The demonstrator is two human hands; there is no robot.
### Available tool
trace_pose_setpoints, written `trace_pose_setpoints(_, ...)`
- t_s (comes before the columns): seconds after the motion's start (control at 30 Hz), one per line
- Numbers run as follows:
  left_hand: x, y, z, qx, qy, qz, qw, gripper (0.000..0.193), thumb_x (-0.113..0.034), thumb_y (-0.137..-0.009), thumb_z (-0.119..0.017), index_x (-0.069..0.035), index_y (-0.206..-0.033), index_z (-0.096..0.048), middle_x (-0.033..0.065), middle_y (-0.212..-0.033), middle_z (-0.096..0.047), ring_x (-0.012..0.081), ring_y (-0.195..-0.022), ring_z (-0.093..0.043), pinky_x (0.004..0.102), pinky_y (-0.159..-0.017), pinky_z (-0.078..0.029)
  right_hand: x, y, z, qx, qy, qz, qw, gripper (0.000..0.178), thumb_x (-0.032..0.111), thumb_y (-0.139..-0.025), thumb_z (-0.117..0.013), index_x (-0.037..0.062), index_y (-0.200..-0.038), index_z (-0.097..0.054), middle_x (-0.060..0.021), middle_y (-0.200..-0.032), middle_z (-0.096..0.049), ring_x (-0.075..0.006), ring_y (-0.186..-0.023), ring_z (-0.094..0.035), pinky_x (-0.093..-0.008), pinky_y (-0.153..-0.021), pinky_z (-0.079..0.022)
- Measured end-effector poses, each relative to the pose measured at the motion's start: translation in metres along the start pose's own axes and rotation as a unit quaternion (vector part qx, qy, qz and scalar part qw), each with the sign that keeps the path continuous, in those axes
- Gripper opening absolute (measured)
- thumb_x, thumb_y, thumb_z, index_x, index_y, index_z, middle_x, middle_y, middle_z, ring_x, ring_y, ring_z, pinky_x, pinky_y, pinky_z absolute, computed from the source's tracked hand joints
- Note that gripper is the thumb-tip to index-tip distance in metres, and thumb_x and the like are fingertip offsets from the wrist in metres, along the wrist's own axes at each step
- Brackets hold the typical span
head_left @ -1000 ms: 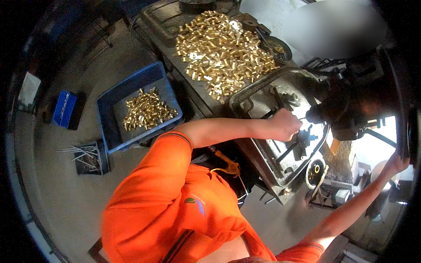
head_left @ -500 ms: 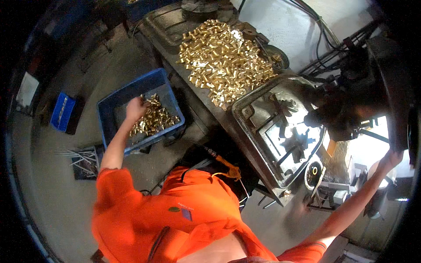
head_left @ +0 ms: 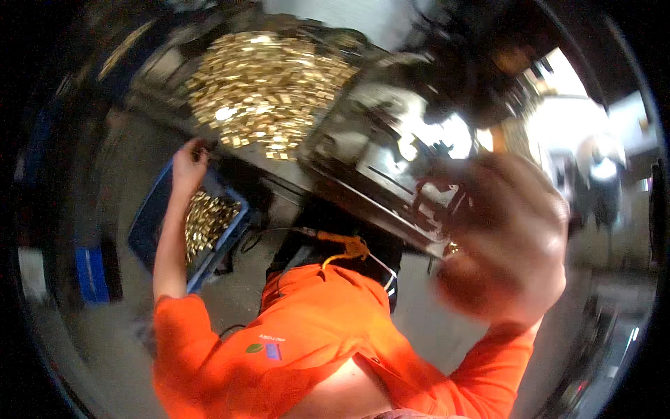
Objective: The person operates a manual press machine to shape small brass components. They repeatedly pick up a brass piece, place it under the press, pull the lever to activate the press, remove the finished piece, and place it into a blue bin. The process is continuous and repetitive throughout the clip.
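My left hand (head_left: 190, 165) is over the far edge of a blue plastic bin (head_left: 150, 202), its fingers curled inward. What they hold, if anything, I cannot make out. Beneath that forearm, a heap of small brass fittings (head_left: 209, 222) lies in the bin. My right hand (head_left: 513, 237) is raised close to the camera in front of the machine table. Motion smears its fingers, so their state does not show. A large pile of brass fittings (head_left: 269, 91) covers the bench beyond my left hand.
A metal machine tray (head_left: 349, 150) with a raised rim stands right of the pile, under bright light. An orange-handled tool with a cord (head_left: 345, 244) is in front of my waist. On the floor at left is a blue box (head_left: 92, 274).
My left hand has come up out of the bin toward the bench. My right hand has left the far right side and risen near the camera. The whole view has turned.
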State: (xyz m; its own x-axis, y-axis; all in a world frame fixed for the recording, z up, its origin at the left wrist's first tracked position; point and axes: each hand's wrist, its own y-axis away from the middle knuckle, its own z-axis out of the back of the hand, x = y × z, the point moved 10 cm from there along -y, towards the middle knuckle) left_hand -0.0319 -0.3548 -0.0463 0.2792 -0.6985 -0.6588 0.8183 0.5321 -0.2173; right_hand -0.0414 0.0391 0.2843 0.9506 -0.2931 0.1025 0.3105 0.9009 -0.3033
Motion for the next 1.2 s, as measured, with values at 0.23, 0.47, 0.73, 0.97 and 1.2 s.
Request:
trace_pose_setpoints(0.23, -0.105, -0.049, -0.036, 0.061, -0.201, -0.073, 0.975, 0.037, -0.026, -0.083, -0.06, -0.005, -0.113, -0.058, 0.0181, -0.108, -0.059, 0.0321, -0.093, -0.06, 0.0401, -0.077, -0.048, 0.057, 0.013, 0.001, -0.057, 0.036, 0.167, 0.984, 0.042, 0.013, -0.051, -0.062, 0.0003, -0.091, -0.063, -0.0145, -0.088, -0.061, -0.0266, -0.076, -0.06, -0.035, -0.064, -0.05)
trace_pose_setpoints(0.47, -0.091, -0.052, -0.055, 0.041, -0.235, -0.102, 0.966, 0.033, -0.027, -0.081, -0.063, -0.005, -0.106, -0.063, 0.0166, -0.093, -0.065, 0.0327, -0.083, -0.062, 0.0408, -0.071, -0.049, 0.019, 0.046, -0.026, -0.042, -0.001, 0.035, 0.998, 0.043, 0.015, -0.052, -0.065, 0.0025, -0.093, -0.064, -0.0119, -0.088, -0.06, -0.0244, -0.075, -0.059, -0.0352, -0.061, -0.049)
trace_pose_setpoints(0.73, -0.123, -0.047, -0.035, 0.061, 0.137, -0.034, 0.988, 0.019, -0.01, -0.081, -0.059, 0.002, -0.095, -0.062, 0.0154, -0.082, -0.066, 0.0261, -0.071, -0.064, 0.0384, -0.067, -0.05, -0.069, 0.134, -0.135, 0.029, -0.181, -0.222, 0.958, 0.057, 0.001, -0.045, -0.057, -0.001, -0.102, -0.06, -0.0149, -0.096, -0.062, -0.0306, -0.084, -0.061, -0.0337, -0.073, -0.049)
trace_pose_setpoints(0.97, -0.263, 0.085, -0.121, 0.369, 0.662, 0.069, 0.648, 0.028, -0.009, -0.085, -0.057, 0.007, -0.108, -0.055, 0.0181, -0.097, -0.064, 0.0239, -0.074, -0.063, 0.0336, -0.065, -0.052, -0.059, 0.103, -0.176, -0.057, -0.169, -0.216, 0.96, 0.102, 0.019, -0.054, -0.072, 0.0104, -0.142, -0.021, -0.0138, -0.107, -0.056, -0.0306, -0.088, -0.054, -0.0382, -0.076, -0.046)
trace_pose_setpoints(1.2, -0.306, 0.117, -0.15, 0.37, 0.73, 0.07, 0.57, 0.024, -0.01, -0.087, -0.056, 0.005, -0.106, -0.055, 0.012, -0.094, -0.063, 0.0208, -0.076, -0.062, 0.0307, -0.069, -0.051, -0.066, 0.112, -0.189, -0.074, -0.167, -0.324, 0.928, 0.101, 0.017, -0.05, -0.07, 0.0026, -0.139, -0.025, -0.0134, -0.09, -0.059, -0.0302, -0.074, -0.056, -0.0387, -0.066, -0.047)
